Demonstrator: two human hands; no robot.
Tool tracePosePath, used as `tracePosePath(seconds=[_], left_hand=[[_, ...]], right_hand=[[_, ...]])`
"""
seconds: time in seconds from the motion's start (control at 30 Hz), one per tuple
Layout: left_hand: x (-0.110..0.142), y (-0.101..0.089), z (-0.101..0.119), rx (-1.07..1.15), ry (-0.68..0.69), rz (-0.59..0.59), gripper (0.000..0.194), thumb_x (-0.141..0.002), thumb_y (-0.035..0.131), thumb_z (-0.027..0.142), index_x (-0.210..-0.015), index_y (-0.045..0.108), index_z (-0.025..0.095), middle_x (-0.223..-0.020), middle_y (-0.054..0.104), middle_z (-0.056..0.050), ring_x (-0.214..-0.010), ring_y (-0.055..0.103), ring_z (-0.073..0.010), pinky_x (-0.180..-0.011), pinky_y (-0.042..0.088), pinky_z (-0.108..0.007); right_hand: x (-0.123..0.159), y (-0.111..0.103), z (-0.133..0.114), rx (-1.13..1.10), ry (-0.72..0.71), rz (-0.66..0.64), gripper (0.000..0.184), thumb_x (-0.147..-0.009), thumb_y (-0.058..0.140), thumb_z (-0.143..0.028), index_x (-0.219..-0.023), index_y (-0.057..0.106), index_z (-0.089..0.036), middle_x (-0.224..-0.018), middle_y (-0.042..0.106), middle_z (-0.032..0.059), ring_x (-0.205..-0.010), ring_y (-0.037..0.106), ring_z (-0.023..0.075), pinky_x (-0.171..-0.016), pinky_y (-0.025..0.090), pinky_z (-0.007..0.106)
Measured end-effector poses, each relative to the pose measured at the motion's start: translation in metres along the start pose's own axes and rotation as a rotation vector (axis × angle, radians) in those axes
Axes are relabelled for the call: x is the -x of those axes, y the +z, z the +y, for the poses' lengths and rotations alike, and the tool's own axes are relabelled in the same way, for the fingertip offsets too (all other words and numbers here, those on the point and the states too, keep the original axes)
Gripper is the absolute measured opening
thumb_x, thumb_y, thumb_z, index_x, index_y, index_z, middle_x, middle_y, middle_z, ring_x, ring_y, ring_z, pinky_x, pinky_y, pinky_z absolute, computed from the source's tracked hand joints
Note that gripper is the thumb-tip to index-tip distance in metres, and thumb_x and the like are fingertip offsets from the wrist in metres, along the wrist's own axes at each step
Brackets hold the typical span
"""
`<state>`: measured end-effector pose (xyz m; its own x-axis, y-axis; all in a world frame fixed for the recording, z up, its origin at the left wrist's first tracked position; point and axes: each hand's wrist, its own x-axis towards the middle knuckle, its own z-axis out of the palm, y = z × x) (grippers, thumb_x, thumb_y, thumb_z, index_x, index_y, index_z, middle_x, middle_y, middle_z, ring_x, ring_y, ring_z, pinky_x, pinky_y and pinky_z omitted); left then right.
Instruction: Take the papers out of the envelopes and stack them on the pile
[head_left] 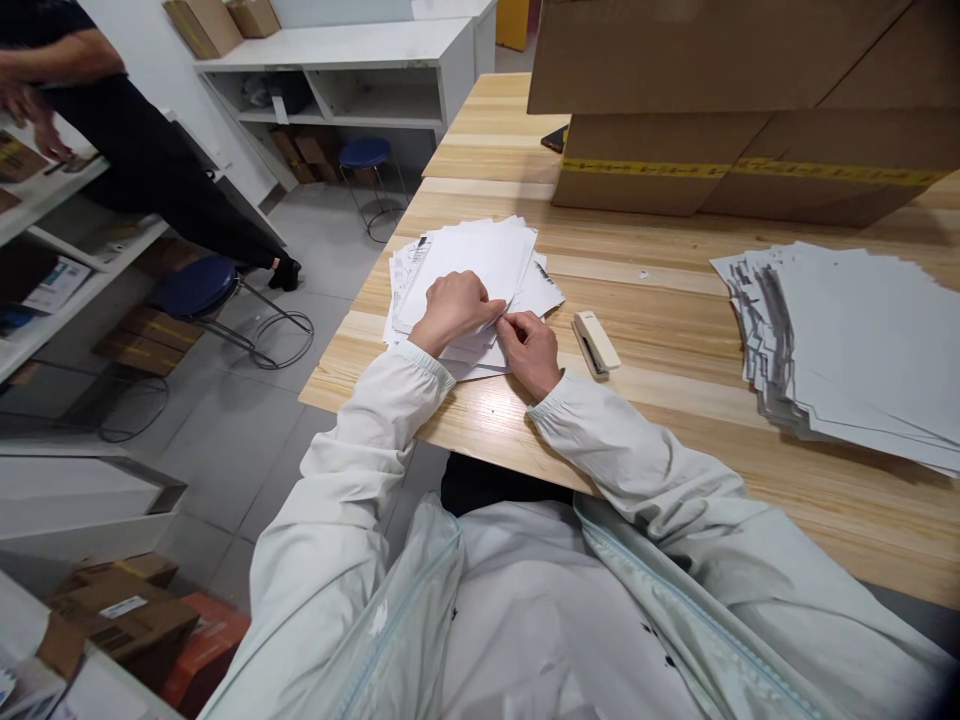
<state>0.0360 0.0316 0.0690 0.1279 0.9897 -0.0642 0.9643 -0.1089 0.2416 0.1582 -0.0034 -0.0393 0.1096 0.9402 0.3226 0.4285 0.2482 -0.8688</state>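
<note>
Papers (474,250) under both hands (459,303) (532,350); stapler (598,342) alongside

You can read no words or numbers from here; the yellow tape (645,169) around the large cartons (637,192) on your bench (645,420) bears reddish print too small to make out; the sheets (409,262) before you show dark print, equally illegible. At your lower left, a white label (124,607) on a brown box (154,630) is likewise too small to decipher.
</note>
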Motion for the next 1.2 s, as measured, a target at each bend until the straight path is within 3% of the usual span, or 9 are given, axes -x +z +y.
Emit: tracePosePath(seconds=[0.33, 0.43, 0.57, 0.7, 0.8, 0.9, 1.07, 1.13, 1.2], left_hand=[[0.000, 0.004, -0.011, 0.019, 0.102, 0.023, 0.021, -0.076, 0.058, 0.027, -0.064, 0.072, 0.018, -0.063, 0.067, -0.010, -0.071, 0.060, -0.0232, -0.067, 0.035, -0.033], [0.003, 0.008, -0.017, 0.044, 0.117, 0.041, 0.018, -0.074, 0.058, 0.022, -0.068, 0.075, 0.018, -0.065, 0.069, -0.010, -0.071, 0.060, -0.0226, -0.067, 0.035, -0.032], [0.011, 0.020, -0.025, 0.185, 0.020, 0.131, 0.022, -0.078, 0.055, 0.025, -0.075, 0.076, 0.018, -0.067, 0.070, -0.006, -0.070, 0.060, -0.0202, -0.066, 0.036, -0.030], [0.025, 0.032, -0.030, 0.270, -0.044, 0.314, 0.027, -0.087, 0.051, 0.028, -0.083, 0.075, 0.017, -0.076, 0.072, -0.005, -0.075, 0.064, -0.0181, -0.069, 0.041, -0.027], [0.045, 0.035, -0.026, 0.146, 0.053, 0.503, 0.027, -0.092, 0.048, 0.025, -0.089, 0.073, 0.016, -0.092, 0.075, -0.009, -0.087, 0.068, -0.0194, -0.075, 0.045, -0.028], [0.072, 0.038, -0.018, 0.075, 0.222, 0.591, 0.027, -0.095, 0.046, 0.023, -0.086, 0.071, 0.017, -0.098, 0.075, -0.013, -0.099, 0.070, -0.0222, -0.086, 0.051, -0.032], [0.118, 0.061, -0.005, 0.058, 0.421, 0.651, 0.025, -0.095, 0.047, 0.017, -0.087, 0.070, 0.019, -0.093, 0.076, -0.011, -0.109, 0.072, -0.0233, -0.102, 0.055, -0.039], [0.134, 0.073, -0.001, 0.068, 0.470, 0.620, 0.024, -0.095, 0.047, 0.015, -0.092, 0.071, 0.018, -0.093, 0.077, -0.011, -0.111, 0.072, -0.0240, -0.104, 0.055, -0.040], [0.150, 0.084, 0.003, 0.084, 0.525, 0.564, 0.023, -0.094, 0.049, 0.014, -0.096, 0.072, 0.018, -0.096, 0.077, -0.011, -0.113, 0.071, -0.0246, -0.106, 0.055, -0.042]], right_hand=[[0.000, -0.002, -0.003, 0.036, 0.025, -0.025, 0.024, -0.091, 0.053, -0.035, -0.079, 0.068, -0.020, -0.077, 0.063, 0.0021, -0.072, 0.054, 0.0160, -0.071, 0.041, 0.029], [0.000, -0.002, -0.005, -0.020, 0.051, -0.005, 0.022, -0.092, 0.052, -0.035, -0.090, 0.067, -0.019, -0.081, 0.064, 0.0022, -0.074, 0.055, 0.0158, -0.072, 0.042, 0.029], [0.003, -0.004, -0.012, -0.080, 0.059, 0.144, 0.029, -0.095, 0.046, -0.034, -0.114, 0.061, -0.019, -0.090, 0.062, 0.0025, -0.067, 0.049, 0.0132, -0.070, 0.044, 0.028], [0.007, -0.005, -0.019, -0.078, -0.079, 0.140, 0.027, -0.096, 0.045, -0.038, -0.103, 0.065, -0.020, -0.092, 0.063, 0.0046, -0.073, 0.053, 0.0150, -0.075, 0.045, 0.030], [0.003, -0.008, -0.021, -0.153, -0.041, 0.098, 0.035, -0.098, 0.044, -0.047, -0.109, 0.063, -0.020, -0.088, 0.065, 0.0050, -0.077, 0.058, 0.0168, -0.075, 0.047, 0.032], [-0.009, -0.016, -0.027, -0.256, 0.051, 0.030, 0.050, -0.096, 0.043, -0.060, -0.128, 0.054, -0.023, -0.092, 0.066, 0.0057, -0.075, 0.062, 0.0171, -0.070, 0.050, 0.032], [-0.015, -0.041, -0.033, -0.363, 0.258, -0.252, 0.062, -0.087, 0.043, -0.078, -0.095, 0.062, -0.020, -0.070, 0.060, 0.0032, -0.060, 0.060, 0.0173, -0.056, 0.051, 0.033], [-0.003, -0.053, -0.026, -0.295, 0.200, -0.277, 0.059, -0.083, 0.053, -0.077, -0.093, 0.064, -0.020, -0.075, 0.064, 0.0049, -0.069, 0.063, 0.0202, -0.065, 0.054, 0.036], [0.015, -0.064, -0.016, -0.193, 0.079, -0.169, 0.058, -0.079, 0.065, -0.069, -0.110, 0.064, -0.020, -0.097, 0.070, 0.0092, -0.089, 0.067, 0.0253, -0.081, 0.055, 0.042]])
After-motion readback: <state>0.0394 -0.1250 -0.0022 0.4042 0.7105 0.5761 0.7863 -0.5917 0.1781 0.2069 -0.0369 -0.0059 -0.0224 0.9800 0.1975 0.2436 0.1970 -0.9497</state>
